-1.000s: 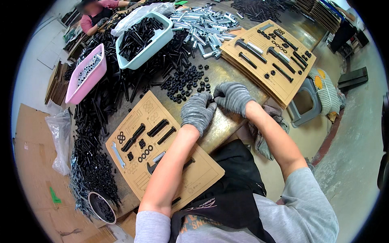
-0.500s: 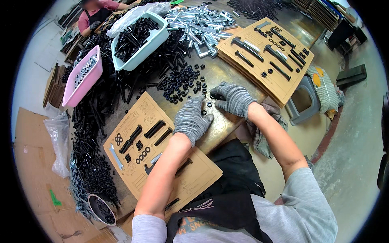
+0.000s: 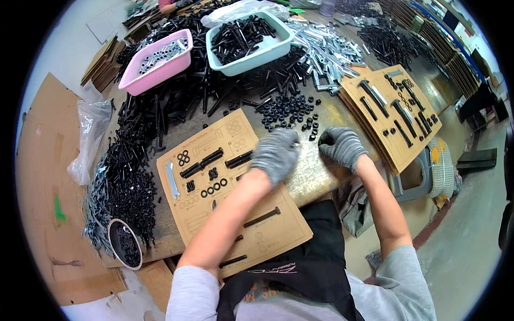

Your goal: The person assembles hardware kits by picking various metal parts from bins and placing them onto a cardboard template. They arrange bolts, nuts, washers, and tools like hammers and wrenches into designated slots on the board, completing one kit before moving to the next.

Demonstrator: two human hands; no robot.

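My left hand (image 3: 276, 156), in a grey knitted glove, is curled closed beside the right edge of a brown card (image 3: 292, 235). My right hand (image 3: 344, 148), gloved alike, is closed over the metal tabletop (image 3: 313, 179); a dark bit shows at its fingertips. What either hand holds is hidden. Beyond them lies a heap of black nuts (image 3: 284, 111), a few straggling toward my right hand. The card has printed outlines and carries a silver spanner (image 3: 172, 180), black bolts (image 3: 262, 216) and black rings (image 3: 214, 187). My left forearm covers part of it.
A stack of filled cards (image 3: 388, 131) stands on the right. Behind are a pink tray (image 3: 155, 74), a light-blue tub (image 3: 251, 65) of black bolts, and silver tubes (image 3: 326, 51). Black hardware heaps (image 3: 131, 176) cover the left, with a small round container (image 3: 126, 243) at the near edge.
The view has swung left, so the table appears further right. My hands have closed and drawn apart. The loose nuts that lay between them no longer show there.
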